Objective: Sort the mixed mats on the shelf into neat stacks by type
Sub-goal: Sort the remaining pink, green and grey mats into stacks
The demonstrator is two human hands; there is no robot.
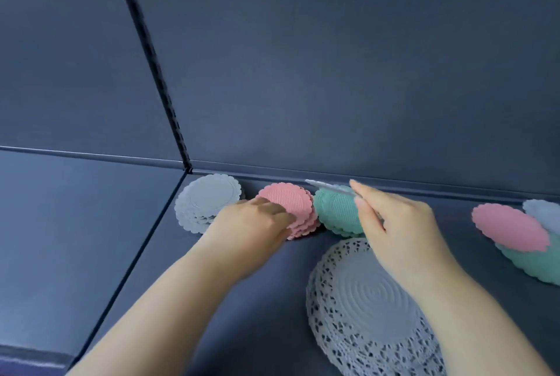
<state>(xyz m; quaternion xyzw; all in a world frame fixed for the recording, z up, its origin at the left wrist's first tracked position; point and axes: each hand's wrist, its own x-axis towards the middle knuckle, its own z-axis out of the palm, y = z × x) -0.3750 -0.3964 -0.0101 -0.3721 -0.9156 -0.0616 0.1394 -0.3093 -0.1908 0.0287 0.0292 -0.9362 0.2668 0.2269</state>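
Three small stacks of scalloped mats are lined up along the far edge of a dark blue shelf (242,300): grey stack (206,202), pink stack (291,208) and green stack (336,212), with a large grey lace mat pile (366,300) nearer and an unsorted heap (521,236) of pink, green and grey mats at right. The pink stack's near-left edge is covered by the left hand (254,221), fingers together. A thin grey mat (330,187) is pinched by the right hand (394,224) above the green stack, partly hiding it.
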